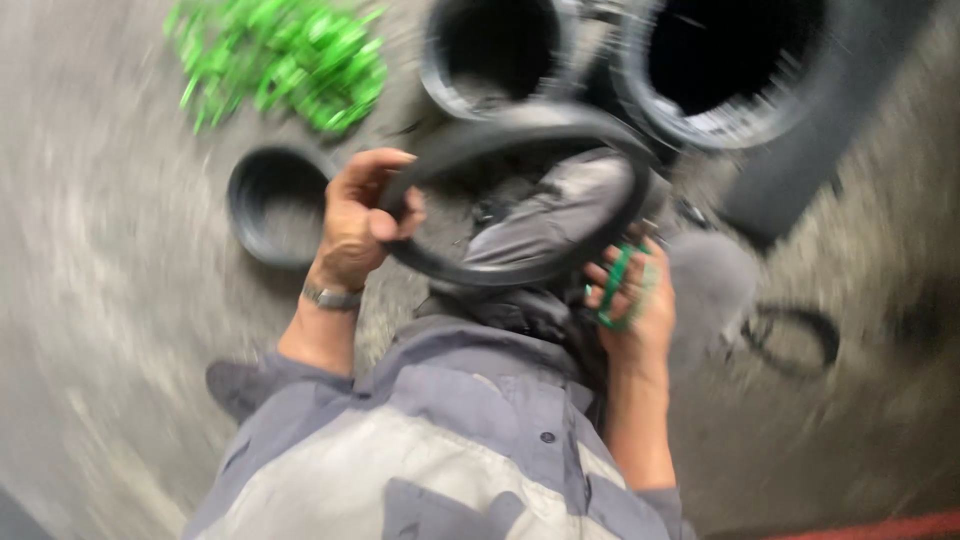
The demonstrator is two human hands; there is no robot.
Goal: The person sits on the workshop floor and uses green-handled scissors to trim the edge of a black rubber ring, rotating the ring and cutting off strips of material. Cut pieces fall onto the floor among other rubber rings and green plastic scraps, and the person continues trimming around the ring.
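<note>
Hands at chest height over a concrete floor point(100, 300), frame blurred. Left hand point(357, 222) closed around the rim of a black rubber ring point(520, 125), held tilted before the person's knee. Right hand point(632, 295) curled around small green plastic pieces point(618, 285), just beside the ring's lower edge. Pile of green parts point(285, 60) and black round tubs point(275, 200) lie beyond on the floor.

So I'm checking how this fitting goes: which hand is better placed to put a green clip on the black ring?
Probably the right hand: it already holds green clips against the black ring. The left hand is gripping the ring's other side, steadying it.
</note>
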